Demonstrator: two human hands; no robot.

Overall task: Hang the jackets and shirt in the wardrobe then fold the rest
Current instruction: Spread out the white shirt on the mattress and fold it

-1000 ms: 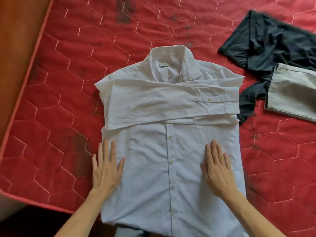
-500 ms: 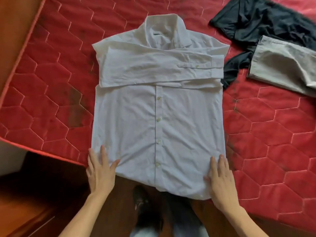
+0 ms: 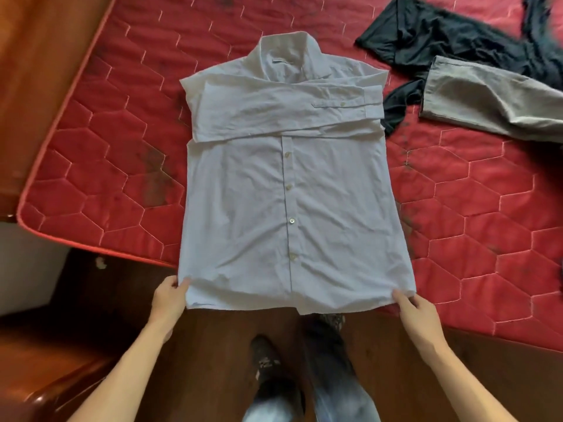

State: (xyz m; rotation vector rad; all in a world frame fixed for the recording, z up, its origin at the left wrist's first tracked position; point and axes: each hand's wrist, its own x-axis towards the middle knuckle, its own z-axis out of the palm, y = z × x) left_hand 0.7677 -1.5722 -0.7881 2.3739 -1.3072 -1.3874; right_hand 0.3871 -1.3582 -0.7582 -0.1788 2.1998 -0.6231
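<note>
The white dress shirt [image 3: 283,202] lay flat on the red mattress [image 3: 91,166], just beyond the hands. The left hand [image 3: 169,298] and right hand [image 3: 416,312] each pinched a hem corner. Raising both together, evenly, toward the collar would likely keep the fold square.

mattress [image 3: 106,178] open left, shirt [image 3: 259,208] centre; garments [image 3: 487,99] right

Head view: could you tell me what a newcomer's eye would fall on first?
A white shirt lies buttoned, sleeves folded across its chest, in the middle of a red mattress. The left hand and right hand pinch its hem corners at the near edge. A black garment and grey trousers lie at the upper right.
</note>
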